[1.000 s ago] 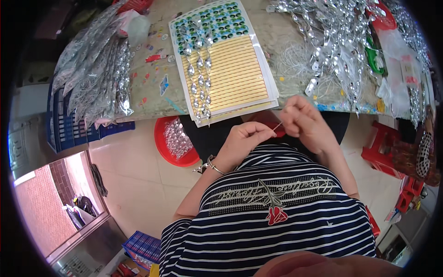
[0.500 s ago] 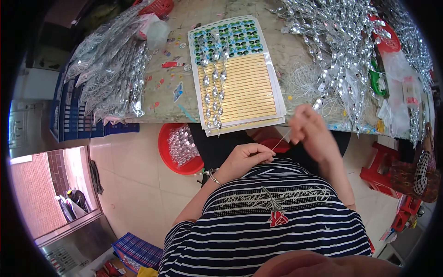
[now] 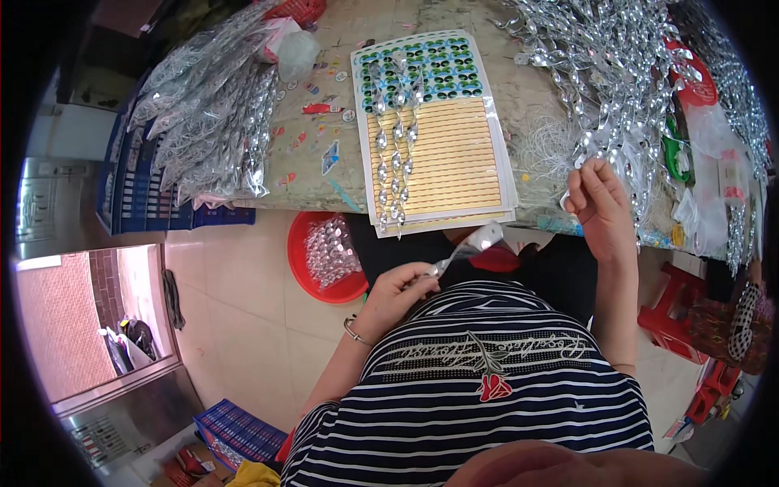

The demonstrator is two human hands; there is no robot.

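My left hand (image 3: 399, 295), in front of my striped top, is closed on one end of a twisted silver foil strip (image 3: 475, 243). The strip's free end slants up toward the sheets. My right hand (image 3: 602, 203) is raised at the table's near edge, fingers and thumb drawn together. It lies in front of a heap of silver twisted strips (image 3: 621, 114) and a tangle of white thread (image 3: 545, 146). Whatever its fingertips hold, if anything, is too small to make out. Three silver twisted strips (image 3: 397, 166) lie side by side on a stack of printed sheets (image 3: 466, 154).
Bagged silver strips (image 3: 215, 122) fill a blue crate (image 3: 122, 199) at left. Below the table a red basin (image 3: 333, 293) holds silver pieces. A red stool (image 3: 669, 304) stands at right. Plastic bags (image 3: 710, 134) and a green object (image 3: 673, 154) lie at the table's right.
My right hand has moved right, away from my left hand, to the heap of strips. A silver strip now shows in my left hand, where a thin thread ran between both hands before.
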